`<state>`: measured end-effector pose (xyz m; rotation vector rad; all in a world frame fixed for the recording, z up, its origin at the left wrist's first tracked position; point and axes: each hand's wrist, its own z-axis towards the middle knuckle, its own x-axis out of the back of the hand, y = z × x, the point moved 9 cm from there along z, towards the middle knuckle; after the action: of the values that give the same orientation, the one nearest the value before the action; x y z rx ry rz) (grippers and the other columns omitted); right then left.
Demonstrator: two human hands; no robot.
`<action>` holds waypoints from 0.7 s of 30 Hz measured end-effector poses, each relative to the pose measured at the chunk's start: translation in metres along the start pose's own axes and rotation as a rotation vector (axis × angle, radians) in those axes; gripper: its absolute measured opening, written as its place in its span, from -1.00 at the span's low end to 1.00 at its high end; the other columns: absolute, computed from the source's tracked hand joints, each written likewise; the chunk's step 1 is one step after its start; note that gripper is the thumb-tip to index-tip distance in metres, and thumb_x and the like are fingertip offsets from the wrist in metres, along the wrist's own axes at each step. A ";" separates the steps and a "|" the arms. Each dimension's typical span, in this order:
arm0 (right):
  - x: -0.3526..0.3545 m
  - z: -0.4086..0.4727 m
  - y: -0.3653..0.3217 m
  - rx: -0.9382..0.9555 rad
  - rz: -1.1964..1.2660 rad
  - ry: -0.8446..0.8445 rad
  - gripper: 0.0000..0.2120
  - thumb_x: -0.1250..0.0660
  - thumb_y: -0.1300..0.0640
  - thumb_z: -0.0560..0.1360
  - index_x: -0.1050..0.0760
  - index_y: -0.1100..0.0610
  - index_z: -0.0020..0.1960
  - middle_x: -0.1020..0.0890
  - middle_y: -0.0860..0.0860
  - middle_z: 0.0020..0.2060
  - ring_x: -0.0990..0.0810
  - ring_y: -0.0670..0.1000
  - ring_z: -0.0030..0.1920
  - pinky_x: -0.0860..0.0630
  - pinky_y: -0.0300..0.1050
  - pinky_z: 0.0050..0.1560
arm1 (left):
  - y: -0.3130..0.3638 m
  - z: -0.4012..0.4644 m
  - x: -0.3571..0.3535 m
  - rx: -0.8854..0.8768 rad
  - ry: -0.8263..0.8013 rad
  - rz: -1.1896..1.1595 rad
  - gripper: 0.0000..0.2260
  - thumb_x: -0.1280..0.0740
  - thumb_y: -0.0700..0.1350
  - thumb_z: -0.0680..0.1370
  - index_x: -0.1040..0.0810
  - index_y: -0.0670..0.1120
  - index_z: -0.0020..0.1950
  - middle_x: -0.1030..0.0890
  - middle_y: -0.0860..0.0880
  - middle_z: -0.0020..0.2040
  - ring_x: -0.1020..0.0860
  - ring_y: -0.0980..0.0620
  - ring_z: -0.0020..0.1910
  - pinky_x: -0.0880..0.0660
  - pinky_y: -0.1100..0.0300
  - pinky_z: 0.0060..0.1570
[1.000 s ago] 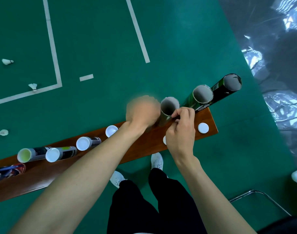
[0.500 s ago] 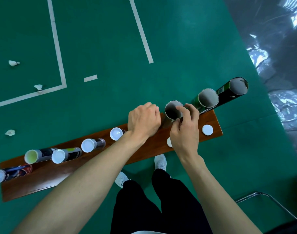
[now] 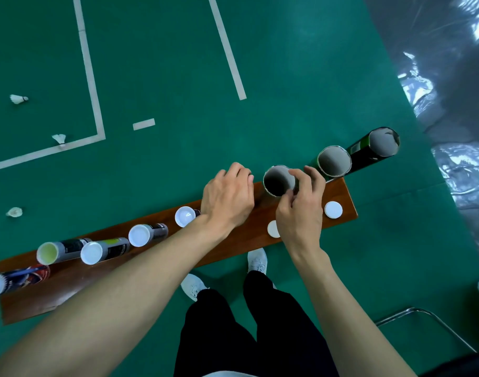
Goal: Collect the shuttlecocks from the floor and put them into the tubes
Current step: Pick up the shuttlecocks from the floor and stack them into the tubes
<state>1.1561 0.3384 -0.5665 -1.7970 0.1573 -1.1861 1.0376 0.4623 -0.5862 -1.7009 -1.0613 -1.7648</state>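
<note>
Three shuttlecocks (image 3: 18, 99) (image 3: 59, 138) (image 3: 15, 212) lie on the green floor (image 3: 165, 63) beyond the bench's left end, uncollected. Along the wooden bench (image 3: 233, 235), capped tubes (image 3: 148, 234) fill the left half. Mid-bench, the left hand (image 3: 227, 197) hangs loosely curled, holding nothing. Toward the right end, the right hand (image 3: 301, 208) has fingers curled at the rim of an open tube (image 3: 278, 180); two more stand uncapped. I judge much collecting remains.

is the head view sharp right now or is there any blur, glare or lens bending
Head view: both hands are sharp, with no motion blur on the left hand or the right hand. Bright glare patches streak the dark shiny surface at right. Wide-angle distortion splays the open tubes outward and stretches the forearms at the bottom edge.
</note>
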 end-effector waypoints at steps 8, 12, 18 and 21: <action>0.014 -0.003 -0.010 0.025 -0.025 -0.005 -0.69 -0.23 0.27 0.60 -0.49 0.10 0.31 -0.33 0.04 0.47 -0.47 0.00 0.10 -0.51 0.00 -0.05 | 0.002 -0.006 0.001 0.070 -0.035 -0.063 -0.62 0.01 0.09 0.69 -0.54 -0.04 0.08 -0.56 -0.02 0.04 -0.52 -0.11 -0.02 -0.45 -0.01 -0.23; 0.018 -0.003 -0.009 0.011 -0.024 -0.029 -0.69 -0.21 0.24 0.59 -0.49 0.09 0.30 -0.32 0.04 0.48 -0.53 0.15 0.17 -0.55 0.09 0.08 | 0.008 -0.010 0.006 0.039 -0.030 -0.102 -0.66 -0.05 0.04 0.70 -0.51 -0.08 -0.07 -0.59 -0.08 -0.06 -0.54 -0.17 -0.06 -0.46 -0.05 -0.15; 0.025 -0.007 -0.012 0.044 -0.048 -0.049 -0.68 -0.20 0.25 0.58 -0.52 0.09 0.29 -0.33 0.04 0.47 -0.56 0.19 0.18 -0.57 0.16 0.12 | 0.006 -0.011 0.013 0.054 -0.030 -0.168 -0.74 -0.08 0.00 0.70 -0.35 -0.02 -0.16 -0.59 -0.12 -0.07 -0.51 -0.20 -0.06 -0.43 -0.05 -0.12; 0.024 -0.010 -0.010 0.052 -0.050 -0.077 -0.65 -0.21 0.29 0.56 -0.55 0.04 0.27 -0.34 -0.01 0.48 -0.52 0.12 0.22 -0.57 0.13 0.13 | 0.006 -0.011 0.014 0.060 -0.029 -0.155 -0.71 -0.09 0.01 0.70 -0.44 -0.07 -0.13 -0.58 -0.11 -0.05 -0.51 -0.19 -0.04 -0.44 -0.05 -0.14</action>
<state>1.1574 0.3244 -0.5423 -1.8065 0.0368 -1.1439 1.0338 0.4532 -0.5703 -1.6521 -1.2763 -1.7867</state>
